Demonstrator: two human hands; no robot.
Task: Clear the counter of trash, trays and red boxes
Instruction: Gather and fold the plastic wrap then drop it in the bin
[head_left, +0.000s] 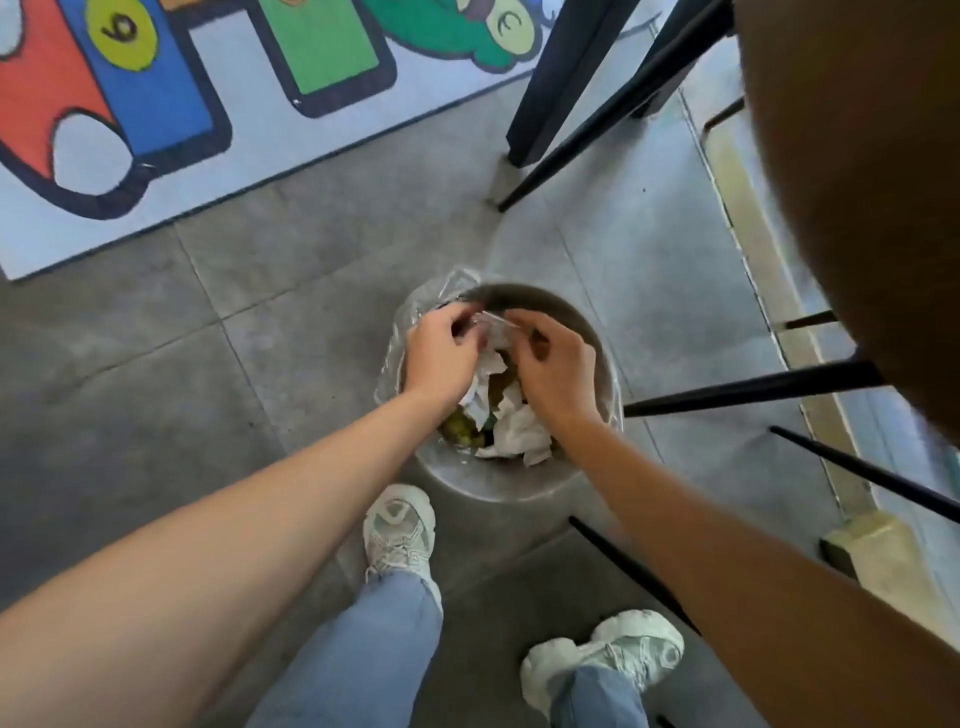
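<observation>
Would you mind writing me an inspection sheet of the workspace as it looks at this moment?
Surface: grey tiled floor; the counter's top is not in view.
Job's things: round bin with clear liner, holding crumpled paper and greenish scraps; a small clear wrapper above it.
Clutter: nothing seen.
Hands: left hand and right hand both pinch the wrapper over the bin.
Cables: nothing seen.
Surroundings: colourful rug, black furniture legs, the person's white shoes.
</observation>
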